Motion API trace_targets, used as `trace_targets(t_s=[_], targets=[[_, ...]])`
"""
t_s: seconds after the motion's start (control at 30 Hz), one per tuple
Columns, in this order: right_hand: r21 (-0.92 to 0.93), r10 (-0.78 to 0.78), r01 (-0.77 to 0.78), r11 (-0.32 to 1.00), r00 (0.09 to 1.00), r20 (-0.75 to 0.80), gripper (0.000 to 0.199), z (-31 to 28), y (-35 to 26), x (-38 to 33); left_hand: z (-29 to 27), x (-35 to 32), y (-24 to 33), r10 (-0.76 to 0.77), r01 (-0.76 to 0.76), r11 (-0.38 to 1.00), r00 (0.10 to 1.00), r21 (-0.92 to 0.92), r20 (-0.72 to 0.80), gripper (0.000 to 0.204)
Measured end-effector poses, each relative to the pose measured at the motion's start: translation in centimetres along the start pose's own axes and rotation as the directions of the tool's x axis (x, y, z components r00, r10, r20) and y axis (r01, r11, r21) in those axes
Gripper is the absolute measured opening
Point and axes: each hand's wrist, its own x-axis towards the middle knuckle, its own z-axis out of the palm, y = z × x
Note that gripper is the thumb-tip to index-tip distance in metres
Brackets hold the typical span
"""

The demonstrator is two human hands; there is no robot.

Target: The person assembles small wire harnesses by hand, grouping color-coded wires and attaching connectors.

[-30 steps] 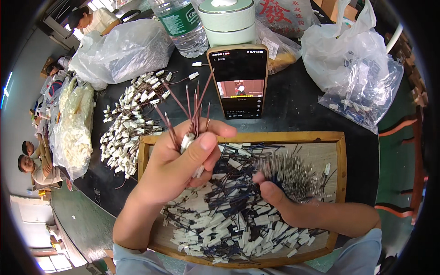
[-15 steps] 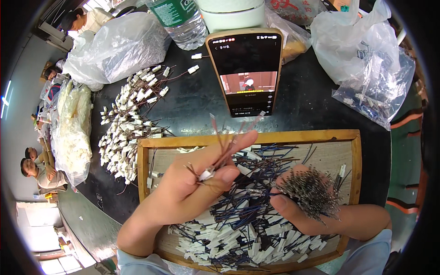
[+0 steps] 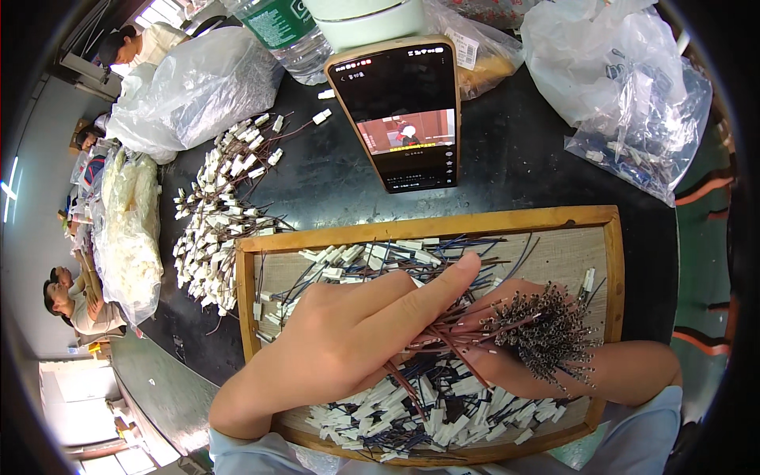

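Observation:
My right hand [image 3: 518,378] is closed around a thick bundle of thin wires [image 3: 546,332], whose small dark metal ends fan out beyond the fingers. Close against it, my left hand [image 3: 340,328] is closed with its index finger stretched out. Several brown wires [image 3: 453,340] stick out from under the left fingers and reach the bundle. The left fingertips and thumb are mostly hidden beneath the hand. Both hands are above a wood-rimmed tray [image 3: 427,224], in which many white connectors [image 3: 455,423] with dark blue and brown wires lie heaped.
A phone [image 3: 400,119] showing a video leans against a pale green container [image 3: 368,20] behind the tray. Left of the tray lies a pile of white connectors with brown wires [image 3: 214,253]. Plastic bags [image 3: 198,87], a water bottle [image 3: 289,39] and people [image 3: 87,297] are farther off.
My left hand has moved right and turned palm down, bringing its brown wires against the bundle. My right hand keeps hold of the bundle. The view has shifted slightly.

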Motion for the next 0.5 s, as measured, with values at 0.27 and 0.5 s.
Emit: trace_targets(t_s=[0.27,0.5], targets=[[0.130,0.083,-0.085,0.988,0.996,0.021,0.024,0.5,0.6,-1.2,-0.3,-0.2,1.0,0.084,-0.086,0.890,0.996,0.448,0.025,0.057],[0.553,0.237,-0.351,0.756,0.934,0.269,0.026,0.1,-0.3,-0.5,0.3,-0.5,1.7,0.089,-0.084,0.787,0.996,0.611,0.023,0.057]])
